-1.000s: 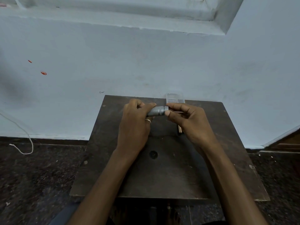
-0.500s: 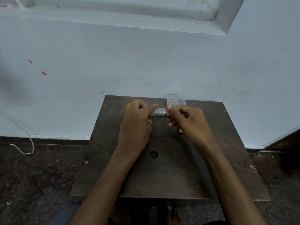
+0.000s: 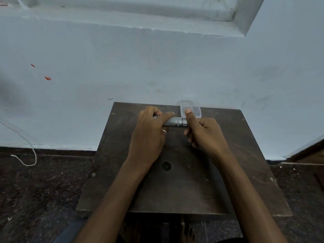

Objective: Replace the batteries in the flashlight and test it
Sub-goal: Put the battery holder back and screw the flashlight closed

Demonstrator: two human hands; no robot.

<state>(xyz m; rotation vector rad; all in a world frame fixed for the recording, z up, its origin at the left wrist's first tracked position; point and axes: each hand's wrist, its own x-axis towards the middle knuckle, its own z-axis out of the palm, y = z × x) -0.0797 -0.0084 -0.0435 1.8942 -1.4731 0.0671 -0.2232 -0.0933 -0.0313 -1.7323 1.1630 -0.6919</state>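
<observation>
The left hand [image 3: 149, 134] wraps its fingers [image 3: 166, 115] tightly round the silver flashlight [image 3: 173, 122], which lies level between the two hands over the desk [image 3: 192, 190]. The right hand [image 3: 206, 134] grips the flashlight's right end, thumb raised over the top and the other fingers [image 3: 188, 133] curled beneath. Both ends of the flashlight are hidden inside the grips. Just beyond the right thumb stands a clear plastic box [image 3: 194, 106], its contents hard to make out. Both forearms reach in from below.
</observation>
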